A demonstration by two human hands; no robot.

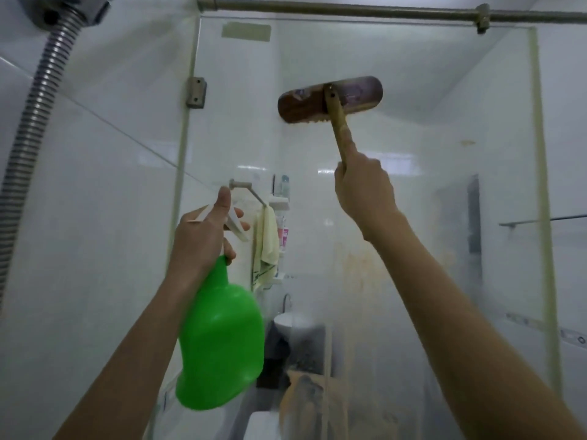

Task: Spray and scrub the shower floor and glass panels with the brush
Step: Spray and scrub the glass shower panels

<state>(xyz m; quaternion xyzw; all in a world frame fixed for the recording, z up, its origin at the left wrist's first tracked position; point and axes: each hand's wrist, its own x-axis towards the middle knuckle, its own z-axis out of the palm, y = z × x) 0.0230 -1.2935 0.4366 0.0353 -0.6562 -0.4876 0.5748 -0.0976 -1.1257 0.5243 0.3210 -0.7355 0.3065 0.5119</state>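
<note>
My right hand [363, 188] grips the wooden handle of a scrub brush [330, 100], raised high. The brush's brown head lies against the upper part of the glass panel [413, 122] in front of me. My left hand [203, 236] holds a green spray bottle [219, 347] by its neck, lower left, fingers around the white trigger head, nozzle towards the glass. The lower glass looks misted and streaked with brownish residue. The shower floor is out of sight.
A ribbed metal shower hose [31, 122] runs down the left edge from the shower head. A metal rail [349, 9] spans the top of the glass, and a hinge bracket [196, 92] sits on the left panel. Behind the glass are a towel [265, 246], shelves and a basin.
</note>
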